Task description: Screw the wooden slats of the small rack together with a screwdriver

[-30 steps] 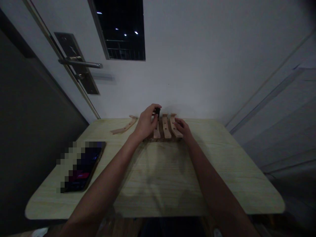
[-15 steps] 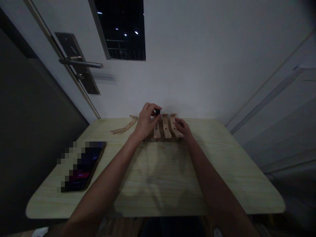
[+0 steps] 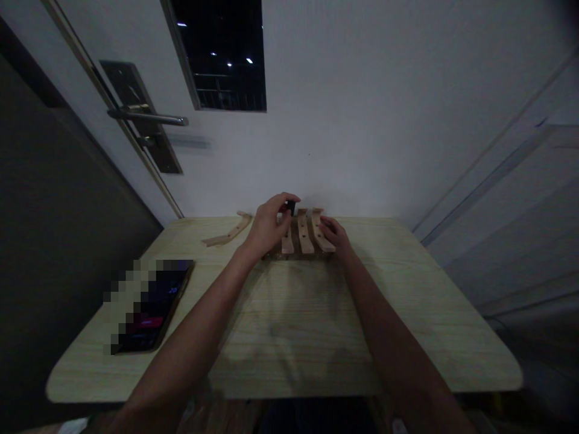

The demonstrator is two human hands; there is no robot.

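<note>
My left hand (image 3: pixel 270 224) pinches a small black block-like piece (image 3: pixel 291 206), held just above the far end of a curved wooden strip (image 3: pixel 287 242). Two more strips, the middle one (image 3: pixel 305 232) and the right one (image 3: pixel 324 239), lie alongside it on a brown base (image 3: pixel 301 257). Each strip has small dark holes. My right hand (image 3: pixel 336 234) rests at the right strip with bent fingers against its side; whether something small sits between those fingers I cannot make out. A separate curved wooden strip (image 3: pixel 228 234) lies left of my left hand.
A phone (image 3: pixel 156 313) with its screen lit lies at the left of the light wooden table (image 3: pixel 289 343). Behind the table's far edge stands a white door (image 3: pixel 362 120) with a metal handle (image 3: pixel 151 117) and a dark window pane (image 3: pixel 221 54).
My left hand has shifted slightly to the right and down with the black piece, which has turned a little. My right hand and the strips stay almost where they were.
</note>
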